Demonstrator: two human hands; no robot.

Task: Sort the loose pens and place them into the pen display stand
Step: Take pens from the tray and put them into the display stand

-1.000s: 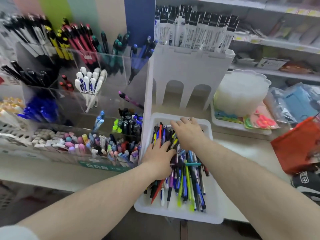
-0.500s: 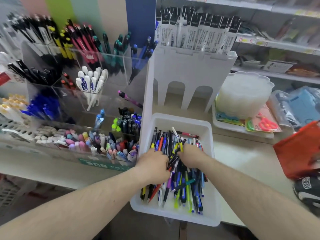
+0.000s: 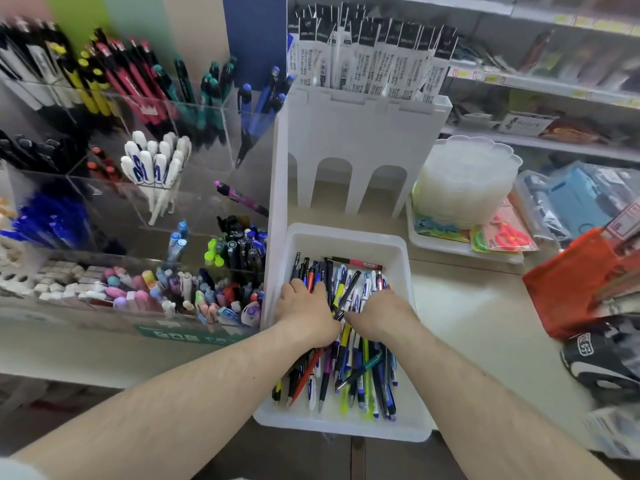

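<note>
Both hands, left (image 3: pixel 304 315) and right (image 3: pixel 381 315), seemingly curl around loose pens (image 3: pixel 349 368) in the white tray (image 3: pixel 405 258).

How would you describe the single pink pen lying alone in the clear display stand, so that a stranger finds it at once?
Start at the clear acrylic display stand left of the white tray of loose pens. In its middle row, look at the rightmost compartment, beside the tall white holder. There the pink pen lies slanted and alone, while the neighbouring compartments hold bunches of pens.
</note>
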